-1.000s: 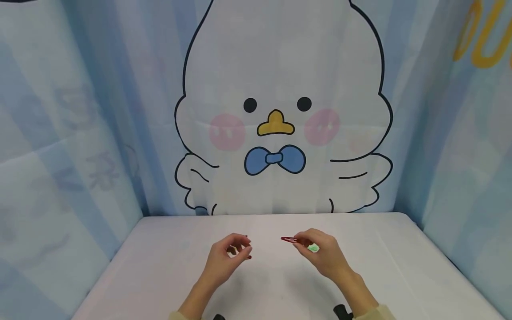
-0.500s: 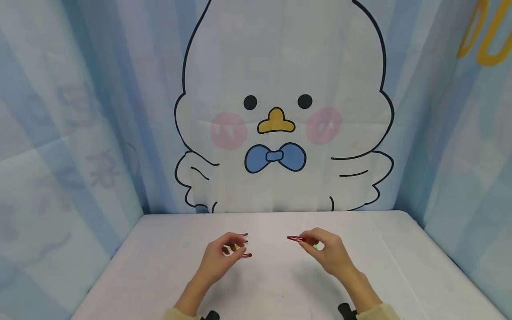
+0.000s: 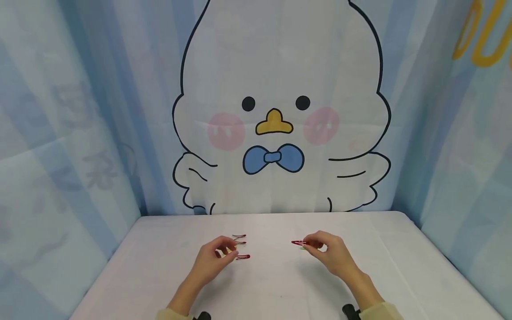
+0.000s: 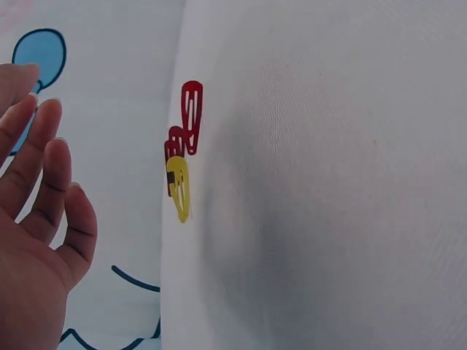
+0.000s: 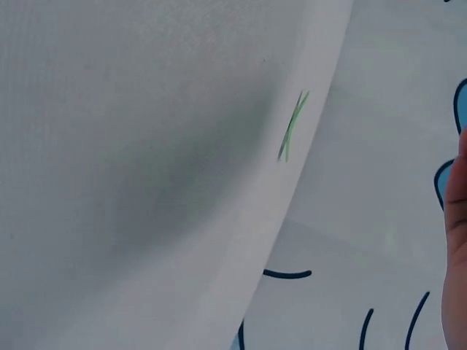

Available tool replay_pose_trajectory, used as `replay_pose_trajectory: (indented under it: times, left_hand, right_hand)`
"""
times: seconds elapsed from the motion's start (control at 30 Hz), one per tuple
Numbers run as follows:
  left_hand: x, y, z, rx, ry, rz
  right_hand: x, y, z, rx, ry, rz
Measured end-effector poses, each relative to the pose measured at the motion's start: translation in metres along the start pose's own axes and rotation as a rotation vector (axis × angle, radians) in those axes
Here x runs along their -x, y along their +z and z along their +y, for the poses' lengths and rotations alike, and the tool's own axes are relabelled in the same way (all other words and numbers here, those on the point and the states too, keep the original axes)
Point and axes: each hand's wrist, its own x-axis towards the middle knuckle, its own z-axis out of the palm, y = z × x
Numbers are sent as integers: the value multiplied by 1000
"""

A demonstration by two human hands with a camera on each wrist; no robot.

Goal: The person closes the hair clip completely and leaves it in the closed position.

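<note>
The right hand (image 3: 329, 252) pinches a slender, looped red snap hair clip (image 3: 297, 242) over the finely grained white bench (image 3: 276, 280), near a thin green clip (image 5: 292, 125) showing as crossed slivers. The left hand (image 3: 211, 258), fingers loosely bent and holding nothing, is beside three slotted red clips (image 4: 193, 109) and a teardrop-shaped yellow clip (image 4: 185, 184) on the bench.

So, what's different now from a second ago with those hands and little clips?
The left hand has drawn away to the left, baring more of the red clips on the table; whether it just released one, I can't tell. The right hand has shifted slightly right, carrying a pinched red clip along. Its grip is unchanged, and the clips on the table seem unmoved.
</note>
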Motion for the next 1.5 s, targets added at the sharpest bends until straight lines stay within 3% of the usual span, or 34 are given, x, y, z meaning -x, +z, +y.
replay_pose_trajectory:
  times: [0.53,0.73,0.83,1.0,1.33,1.5]
  left_hand:
    - [-4,3,-13,-17,-11,-1]
    - [-4,1,-17,-50,-29,-4]
    - [-6,0,-19,-70,-52,-24]
    - [-12,1,-20,-91,-83,-84]
    - [-11,0,-25,-60,-66,-140]
    - [-13,2,-27,-74,-70,-171]
  right_hand:
    - [10,-8,11,17,255,-98]
    - [5,-7,15,-16,257,-144]
    - [4,-8,17,-19,249,-169]
    - [2,-11,21,-7,322,-233]
    - [7,-8,37,23,373,-315]
    - [7,-8,40,44,447,-350]
